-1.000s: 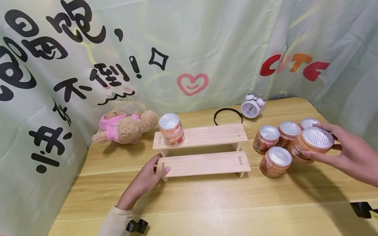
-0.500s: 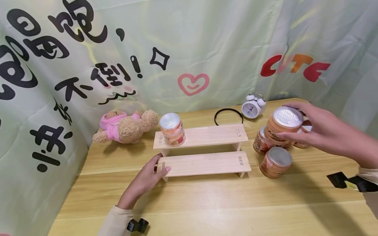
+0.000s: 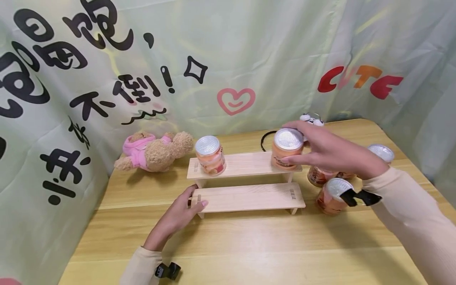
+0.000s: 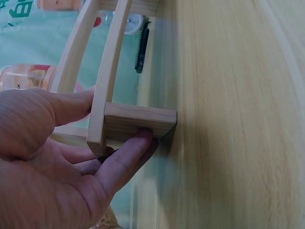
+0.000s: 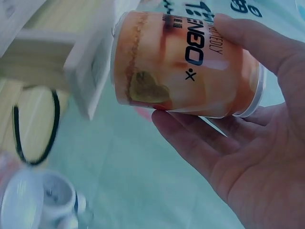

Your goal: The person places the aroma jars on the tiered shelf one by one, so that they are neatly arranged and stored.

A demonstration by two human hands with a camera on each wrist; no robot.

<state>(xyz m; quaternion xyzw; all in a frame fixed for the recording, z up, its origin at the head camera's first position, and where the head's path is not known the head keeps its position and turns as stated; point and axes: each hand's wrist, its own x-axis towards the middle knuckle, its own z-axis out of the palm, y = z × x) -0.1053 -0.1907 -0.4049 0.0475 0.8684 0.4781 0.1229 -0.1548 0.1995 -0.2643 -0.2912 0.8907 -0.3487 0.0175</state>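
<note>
A two-step wooden rack (image 3: pixel 246 198) stands on the table. My left hand (image 3: pixel 176 215) grips the left end of its lower step; in the left wrist view the thumb lies over the board and fingers (image 4: pixel 126 164) press the end leg (image 4: pixel 140 119). At the right end of the upper step, my right hand (image 3: pixel 331 152) holds an orange-labelled can (image 3: pixel 283 152) with a silvery lid, upright. In the right wrist view thumb and fingers wrap this can (image 5: pixel 186 67), its base close to the board (image 5: pixel 88 67). Another such can (image 3: pixel 211 160) stands on the upper step's left end.
Several more cans (image 3: pixel 333 198) stand right of the rack, partly behind my right forearm. A teddy bear (image 3: pixel 156 152) in pink lies at the back left. A white alarm clock (image 3: pixel 313 118) and a black headband (image 3: pixel 265 140) are behind the rack, partly hidden.
My right hand has lifted the can from the group on the right and carried it left to the rack's upper step. The left hand has kept its grip on the rack.
</note>
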